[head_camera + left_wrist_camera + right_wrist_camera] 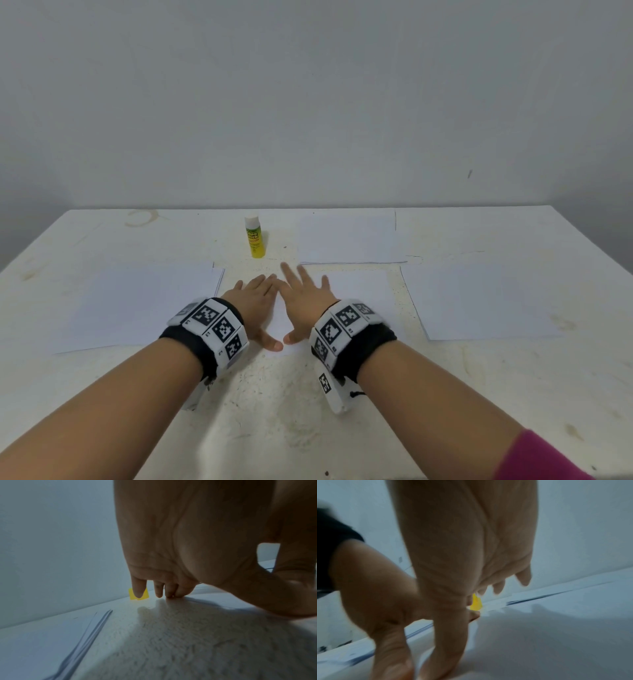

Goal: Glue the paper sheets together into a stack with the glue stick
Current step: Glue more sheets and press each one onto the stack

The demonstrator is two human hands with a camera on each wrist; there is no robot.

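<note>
Both forearms reach in from the desk's near edge; left hand (255,301) and right hand (303,301) lie flat, fingers spread, pressing the middle sheet (356,291), probably to bond it. Capped glue stick (255,237) stands toward the far edge. Wrist views show straight fingers (158,589), gripping nothing.

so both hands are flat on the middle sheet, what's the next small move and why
Probably the right hand reaches forward for the glue stick: it stands capped and untouched just beyond the fingers, and the middle sheet lies flat, ready for glue.
</note>
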